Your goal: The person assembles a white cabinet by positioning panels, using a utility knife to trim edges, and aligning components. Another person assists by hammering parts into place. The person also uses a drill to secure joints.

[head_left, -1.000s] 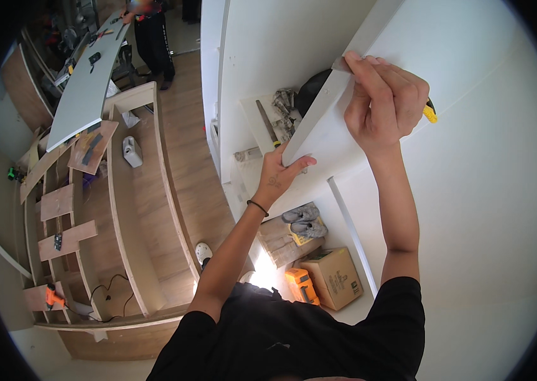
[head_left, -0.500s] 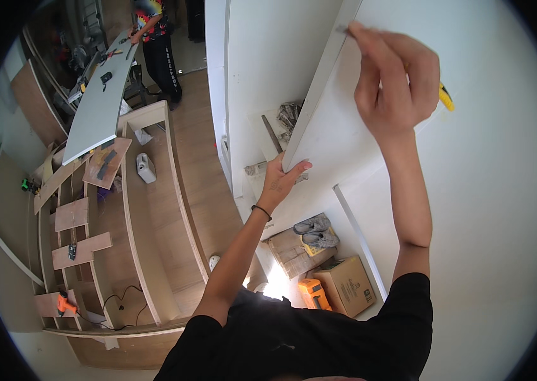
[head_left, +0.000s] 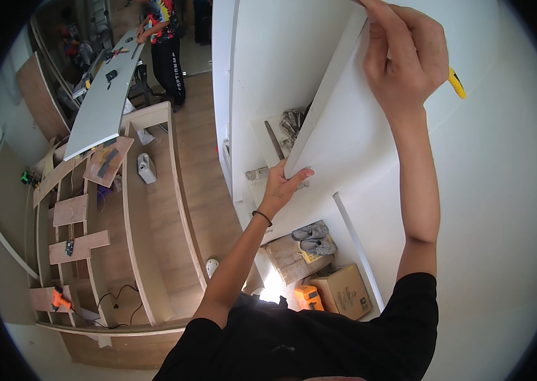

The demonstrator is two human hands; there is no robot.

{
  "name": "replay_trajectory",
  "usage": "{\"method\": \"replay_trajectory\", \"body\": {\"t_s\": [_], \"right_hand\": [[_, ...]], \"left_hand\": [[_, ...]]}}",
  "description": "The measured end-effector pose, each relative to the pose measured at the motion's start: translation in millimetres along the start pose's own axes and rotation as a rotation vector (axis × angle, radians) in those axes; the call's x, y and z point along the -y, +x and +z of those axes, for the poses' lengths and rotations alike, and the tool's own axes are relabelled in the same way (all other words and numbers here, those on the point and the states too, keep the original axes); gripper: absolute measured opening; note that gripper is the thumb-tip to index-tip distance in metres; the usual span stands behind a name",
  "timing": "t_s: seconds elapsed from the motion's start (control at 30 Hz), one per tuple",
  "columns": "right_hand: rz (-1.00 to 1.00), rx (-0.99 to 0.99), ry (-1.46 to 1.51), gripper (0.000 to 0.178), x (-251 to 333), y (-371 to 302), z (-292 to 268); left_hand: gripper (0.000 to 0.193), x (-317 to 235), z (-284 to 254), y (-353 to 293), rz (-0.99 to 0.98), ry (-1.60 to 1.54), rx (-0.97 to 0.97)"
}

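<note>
I hold a white flat panel (head_left: 357,127) against a white wall. My left hand (head_left: 284,185) grips the panel's lower corner from below, thumb on its face. My right hand (head_left: 405,54) clasps the panel's upper edge near the top of the view. A yellow object (head_left: 457,82) sticks out behind my right hand; whether the hand holds it I cannot tell. The panel's long edge runs diagonally between both hands.
Below lie a cardboard box (head_left: 344,291), an orange tool (head_left: 308,297) and grey gloves (head_left: 316,236). A long wooden frame (head_left: 147,241) lies on the wood floor at left. Another person (head_left: 167,44) stands at a grey worktop (head_left: 100,108) at the far end.
Both hands have raised the panel higher along the wall; my right hand has climbed to the top of the view, and my left hand has followed upward.
</note>
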State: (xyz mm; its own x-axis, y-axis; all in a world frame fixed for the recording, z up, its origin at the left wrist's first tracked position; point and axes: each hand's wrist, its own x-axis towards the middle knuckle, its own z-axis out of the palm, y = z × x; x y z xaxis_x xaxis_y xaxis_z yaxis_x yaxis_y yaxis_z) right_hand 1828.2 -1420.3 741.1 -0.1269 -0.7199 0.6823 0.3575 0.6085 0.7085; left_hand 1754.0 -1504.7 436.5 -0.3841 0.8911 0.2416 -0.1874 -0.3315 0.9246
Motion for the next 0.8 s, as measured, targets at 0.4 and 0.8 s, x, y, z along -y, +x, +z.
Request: {"method": "replay_trajectory", "body": {"t_s": [0.4, 0.8], "right_hand": [[0.065, 0.103, -0.073, 0.036, 40, -26, 1], [0.154, 0.184, 0.032, 0.031, 90, -69, -37]], "left_hand": [[0.028, 3, 0, 0, 0.035, -0.02, -0.011], [0.028, 4, 0, 1, 0.04, -0.008, -0.026]]}}
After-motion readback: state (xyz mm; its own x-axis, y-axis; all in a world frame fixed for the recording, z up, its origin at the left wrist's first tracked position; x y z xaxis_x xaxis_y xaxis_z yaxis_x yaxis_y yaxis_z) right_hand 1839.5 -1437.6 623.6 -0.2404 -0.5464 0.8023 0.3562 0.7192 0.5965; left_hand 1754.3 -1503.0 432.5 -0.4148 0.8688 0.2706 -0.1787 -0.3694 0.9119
